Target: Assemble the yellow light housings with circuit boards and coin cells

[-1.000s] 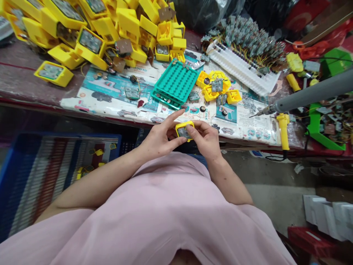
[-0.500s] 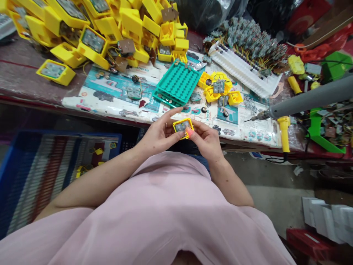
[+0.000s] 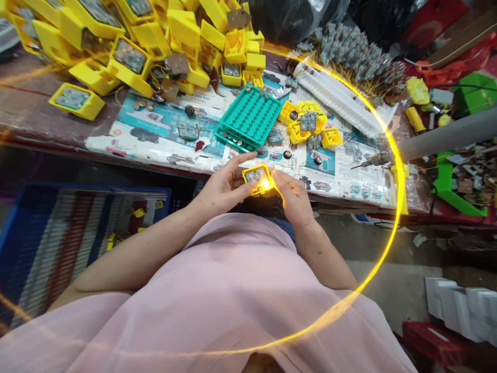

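Note:
In front of my waist, a small yellow plastic case [image 3: 254, 175] with a grey insert is tilted up toward me. A bright yellow-orange light shines from its right side and throws a large ring of glare over the view. My left hand [image 3: 224, 189] grips the case from the left, thumb on its near edge and index finger stretched out beyond it. My right hand [image 3: 294, 196] is closed at the right edge, thumb and fingertips against the case beside the light. Just beyond my hands, a green ridged tray [image 3: 250, 116] lies on the table, with small round metal discs at its near edge.
Yellow cases [image 3: 182, 33] are heaped at the back left. A white foam strip [image 3: 341, 98] lies before a pile of grey parts [image 3: 359, 54]. From the right, a grey power screwdriver [image 3: 435, 137] points over the table. A blue crate [image 3: 155, 190] stands below left.
A bright light has come on in the yellow case. My right thumb has moved from the insert to the case's right edge. The screwdriver tip has shifted slightly right.

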Demonstrator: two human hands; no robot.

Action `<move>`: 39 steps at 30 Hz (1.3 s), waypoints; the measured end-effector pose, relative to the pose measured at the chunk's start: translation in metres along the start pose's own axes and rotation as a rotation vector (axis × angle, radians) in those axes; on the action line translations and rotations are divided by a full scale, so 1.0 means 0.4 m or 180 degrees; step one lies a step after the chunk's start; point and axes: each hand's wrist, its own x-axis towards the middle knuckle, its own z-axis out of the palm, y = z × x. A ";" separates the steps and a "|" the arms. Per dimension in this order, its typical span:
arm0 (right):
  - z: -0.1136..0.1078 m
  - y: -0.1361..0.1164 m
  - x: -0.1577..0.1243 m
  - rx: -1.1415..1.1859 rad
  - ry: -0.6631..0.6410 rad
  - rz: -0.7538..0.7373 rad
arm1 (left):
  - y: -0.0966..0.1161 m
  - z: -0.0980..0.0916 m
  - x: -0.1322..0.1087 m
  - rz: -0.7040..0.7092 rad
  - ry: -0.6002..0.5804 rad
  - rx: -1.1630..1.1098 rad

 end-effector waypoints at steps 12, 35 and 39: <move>-0.003 0.029 0.012 0.0092 0.0154 0.0017 | -0.009 -0.007 -0.005 -0.0271 -0.0004 -0.0201; 0.006 0.004 0.008 0.0496 0.0156 0.0264 | -0.018 0.003 -0.013 0.0181 -0.0487 -0.0025; 0.008 0.007 0.007 0.0572 0.0021 0.0392 | -0.018 0.000 -0.009 0.0155 -0.0440 -0.0093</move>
